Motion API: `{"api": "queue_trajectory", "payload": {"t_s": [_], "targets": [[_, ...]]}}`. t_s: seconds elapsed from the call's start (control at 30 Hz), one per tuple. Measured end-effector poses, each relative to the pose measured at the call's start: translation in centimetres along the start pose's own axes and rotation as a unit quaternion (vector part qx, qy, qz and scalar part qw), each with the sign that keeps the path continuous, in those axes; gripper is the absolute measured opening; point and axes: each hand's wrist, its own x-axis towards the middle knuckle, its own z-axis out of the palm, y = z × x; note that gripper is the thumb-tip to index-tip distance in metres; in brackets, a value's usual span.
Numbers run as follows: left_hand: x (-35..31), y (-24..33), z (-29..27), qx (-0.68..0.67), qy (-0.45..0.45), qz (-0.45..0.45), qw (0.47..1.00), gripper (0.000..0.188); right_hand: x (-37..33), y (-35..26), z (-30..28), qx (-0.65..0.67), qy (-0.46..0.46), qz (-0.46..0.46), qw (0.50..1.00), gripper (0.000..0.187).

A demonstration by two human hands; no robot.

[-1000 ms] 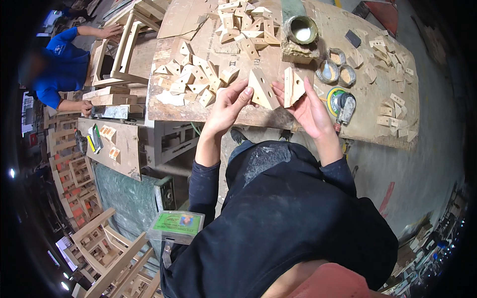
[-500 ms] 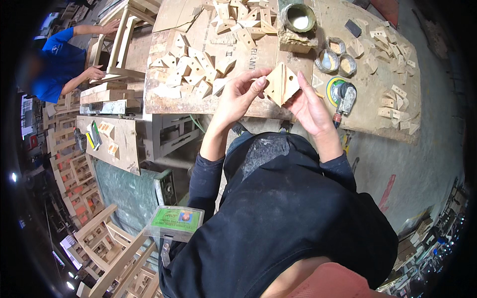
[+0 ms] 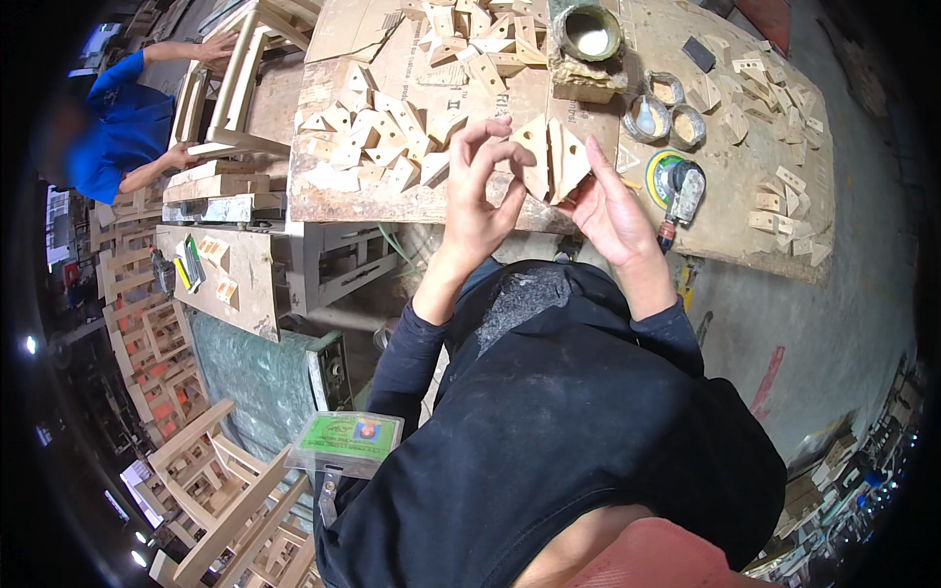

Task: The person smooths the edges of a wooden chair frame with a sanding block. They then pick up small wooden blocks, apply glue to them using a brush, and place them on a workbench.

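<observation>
A pale wooden corner block [image 3: 569, 165] with drilled holes and a dark groove down its middle is held up over the near edge of the workbench. My right hand [image 3: 616, 211] grips it from below and the right, the thumb raised along its side. Beside its left edge is my left hand [image 3: 478, 196], fingers bent and spread apart; one fingertip meets or overlaps the block's edge, and I cannot tell whether it presses on it. Behind my left hand lies a loose heap of similar wooden blocks [image 3: 382, 132].
More blocks lie at the back [image 3: 485, 39] and right [image 3: 784, 201] of the bench [image 3: 431, 211]. A round sander [image 3: 676, 186], small cups [image 3: 686, 125] and a pot [image 3: 588, 37] on a wooden block stand on it. At left, a person in blue [image 3: 137, 118] handles a wooden frame [image 3: 235, 93].
My left hand's pinch on the block has loosened, its fingers spreading and lifting. The block has turned, showing its groove wider. At left, the other person's lower hand has shifted slightly.
</observation>
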Motion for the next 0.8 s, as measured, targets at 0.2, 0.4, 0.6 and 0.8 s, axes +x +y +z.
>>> {"api": "queue_trajectory", "payload": {"t_s": [0.2,0.4,0.6,0.8], "targets": [[-0.7,1.1,0.8,0.002,0.051,-0.01,0.999,0.042,0.0,0.4,0.3,0.009,0.017,0.003,1.0,0.051],[-0.8,0.3,-0.7,-0.044,-0.032,-0.017,0.998,0.055,0.3,0.3,-0.3,0.015,0.015,-0.001,1.0,0.048],[2.1,3.4,-4.1,0.158,-0.199,-0.015,0.967,0.087,0.1,-0.3,-0.4,-0.097,0.033,0.007,0.995,0.049],[4.2,2.9,-4.2,0.214,-0.332,0.085,0.915,0.084,0.7,-0.1,-2.2,-0.232,0.016,0.054,0.971,0.054]]}}
